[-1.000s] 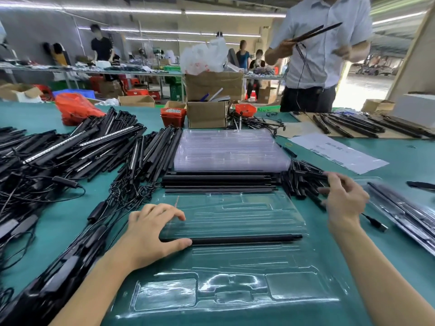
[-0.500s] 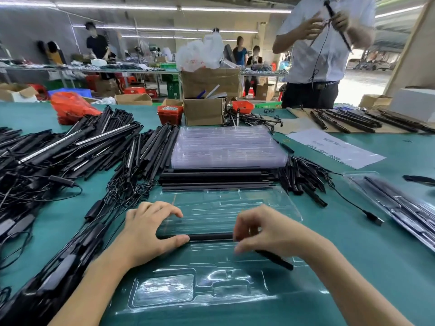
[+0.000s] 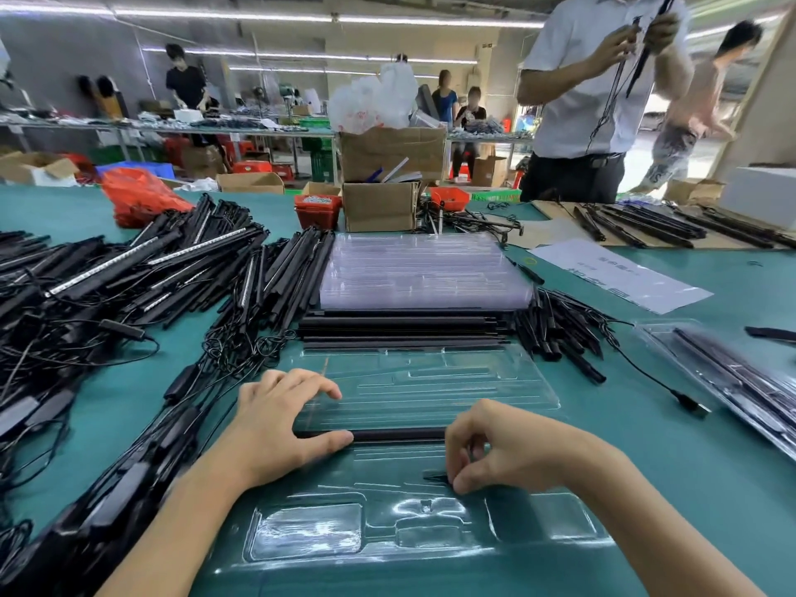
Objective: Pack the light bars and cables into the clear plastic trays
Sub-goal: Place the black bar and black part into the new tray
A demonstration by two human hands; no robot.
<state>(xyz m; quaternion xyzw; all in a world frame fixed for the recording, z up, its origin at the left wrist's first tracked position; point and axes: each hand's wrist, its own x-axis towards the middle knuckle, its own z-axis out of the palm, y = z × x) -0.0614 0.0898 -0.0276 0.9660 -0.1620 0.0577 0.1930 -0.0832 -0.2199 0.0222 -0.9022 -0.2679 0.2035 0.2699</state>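
Right hand moved nearer, pinching black piece | left hand flat on tray | green table

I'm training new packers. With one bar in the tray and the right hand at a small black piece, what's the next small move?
Probably press that small black piece down into its slot: the right hand pinches it over the clear tray, while the left hand steadies the light bar.
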